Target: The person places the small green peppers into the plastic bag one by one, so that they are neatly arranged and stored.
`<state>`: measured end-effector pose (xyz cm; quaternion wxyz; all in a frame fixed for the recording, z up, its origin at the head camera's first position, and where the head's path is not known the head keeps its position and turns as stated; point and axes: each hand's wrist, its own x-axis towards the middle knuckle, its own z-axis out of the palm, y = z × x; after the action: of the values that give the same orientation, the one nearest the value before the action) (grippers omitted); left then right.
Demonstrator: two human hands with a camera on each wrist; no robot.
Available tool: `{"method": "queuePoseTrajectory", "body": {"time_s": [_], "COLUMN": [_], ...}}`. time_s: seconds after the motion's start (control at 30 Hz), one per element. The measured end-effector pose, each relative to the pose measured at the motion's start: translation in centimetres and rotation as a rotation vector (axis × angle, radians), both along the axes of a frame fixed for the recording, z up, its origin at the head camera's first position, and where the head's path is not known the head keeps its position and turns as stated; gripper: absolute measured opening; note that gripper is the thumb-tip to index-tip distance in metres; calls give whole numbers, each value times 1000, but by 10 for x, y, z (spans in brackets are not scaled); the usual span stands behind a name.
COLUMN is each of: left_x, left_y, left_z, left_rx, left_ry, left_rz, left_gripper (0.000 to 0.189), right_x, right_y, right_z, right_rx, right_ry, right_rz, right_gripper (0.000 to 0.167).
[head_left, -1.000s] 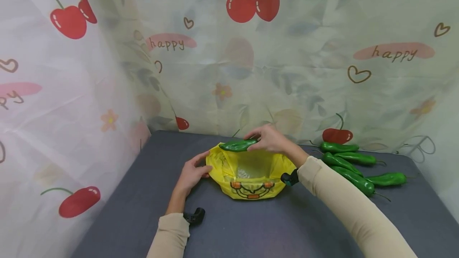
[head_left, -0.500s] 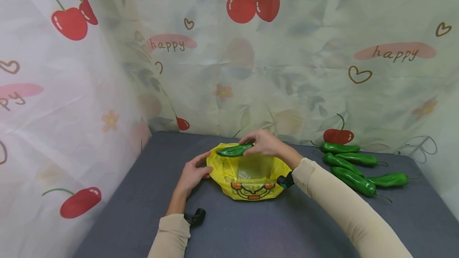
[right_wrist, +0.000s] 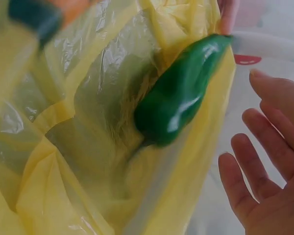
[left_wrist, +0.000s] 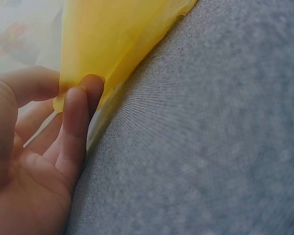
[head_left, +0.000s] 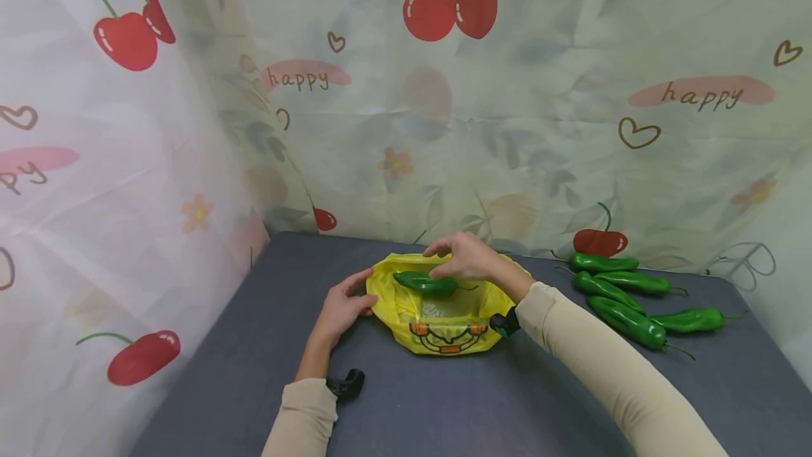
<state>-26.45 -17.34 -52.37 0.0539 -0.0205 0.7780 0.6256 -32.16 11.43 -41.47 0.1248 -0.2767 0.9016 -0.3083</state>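
A yellow plastic bag stands on the table with its mouth spread wide and a cartoon print on the front. My left hand pinches its left edge; in the left wrist view the thin yellow film passes between thumb and fingers. Within the mouth, near the back rim, is a green chili pepper, lying crosswise with its stem to the right. Above it is my right hand. The right wrist view shows that hand's fingers spread apart and clear of the slightly blurred pepper.
Several more green peppers lie in a loose group on the right side of the grey table. Behind and to the left hangs a printed curtain with cherries, close to the table's back edge.
My right hand moved slightly left and down with the pepper, then let go of it. The pepper has dropped lower in the bag's mouth. My left hand keeps its place on the rim.
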Motion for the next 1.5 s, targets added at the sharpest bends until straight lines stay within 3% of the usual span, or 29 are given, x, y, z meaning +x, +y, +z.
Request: {"method": "queuePoseTrajectory", "body": {"time_s": [0.4,0.7,1.1,1.5], "left_x": [1,0,0,0], "left_y": [1,2,1,1], "left_z": [0,1,-1,-2], "left_rx": [-14,-21,-21,-41], "left_ry": [10,13,12,23], "left_rz": [10,9,6,5], "left_gripper": [58,58,58,57], "right_x": [1,4,21,30], "right_y": [0,6,20,39], "right_z": [-3,-4,-7,-10], "right_rx": [-6,-23,53,207], "right_ry": [88,206,261,419], "right_rz": [6,10,-102,-200], "right_gripper": [48,52,61,69]}}
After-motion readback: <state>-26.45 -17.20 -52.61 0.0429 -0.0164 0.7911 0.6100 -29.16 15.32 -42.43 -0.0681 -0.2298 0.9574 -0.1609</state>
